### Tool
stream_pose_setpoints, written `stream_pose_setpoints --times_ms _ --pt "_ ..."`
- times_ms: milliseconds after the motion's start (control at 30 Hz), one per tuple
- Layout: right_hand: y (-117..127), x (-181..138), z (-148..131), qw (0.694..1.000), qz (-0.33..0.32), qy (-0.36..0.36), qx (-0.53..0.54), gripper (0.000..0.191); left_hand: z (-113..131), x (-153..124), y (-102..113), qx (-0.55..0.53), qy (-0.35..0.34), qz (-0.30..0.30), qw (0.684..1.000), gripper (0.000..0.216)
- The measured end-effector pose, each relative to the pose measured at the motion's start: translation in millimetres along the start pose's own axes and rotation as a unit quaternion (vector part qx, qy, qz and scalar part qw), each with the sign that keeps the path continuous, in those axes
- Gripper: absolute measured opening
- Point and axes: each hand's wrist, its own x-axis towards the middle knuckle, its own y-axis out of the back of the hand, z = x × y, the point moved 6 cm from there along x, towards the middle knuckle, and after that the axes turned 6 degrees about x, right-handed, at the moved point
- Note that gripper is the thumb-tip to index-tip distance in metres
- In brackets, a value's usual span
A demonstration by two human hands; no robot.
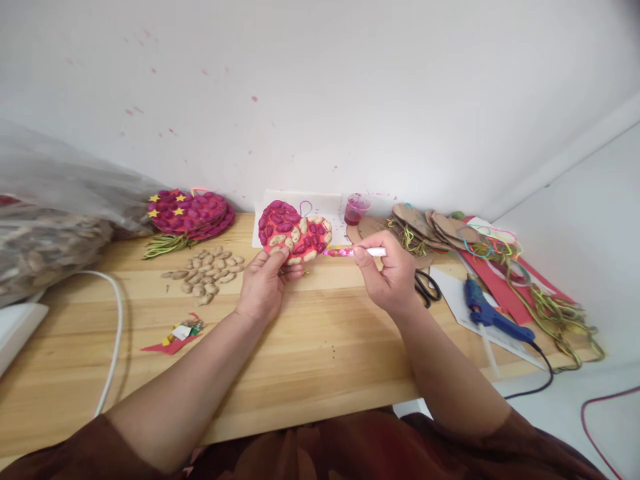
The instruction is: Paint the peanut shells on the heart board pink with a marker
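Observation:
My left hand [265, 280] grips the lower edge of a heart-shaped craft piece [277, 217] and holds it tilted up above the table. Peanuts cover its red face, some coloured purple-red, others still in their pale natural shell. In my right hand [386, 270] is a paintbrush [371, 252] with a white handle, its pink-stained tip close to the heart's right edge. Whether the tip touches a peanut I cannot tell. A clear plastic cup [356, 209] with purple-red liquid stands behind the brush, by a white sheet of paper [333, 203].
Loose peanuts [210, 270] lie left of my left hand. Finished-looking purple peanut pieces with yellow stars [193, 212] are stacked behind them. At right are cardboard shapes [420, 223], black scissors [428, 288], a blue glue gun [493, 315] and green cords [555, 317]. A bag of peanuts [50, 247] sits far left.

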Motion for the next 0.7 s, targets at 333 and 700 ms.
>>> stream_pose_setpoints --times_ms 333,700 --pt "-2 -1 10 0.999 -0.011 -0.030 0.025 0.006 -4 2 3 -0.007 0.008 0.000 1.000 0.030" --pt "38 34 61 0.969 0.168 -0.175 0.053 0.029 -8 4 4 -0.004 0.005 -0.005 1.000 0.040"
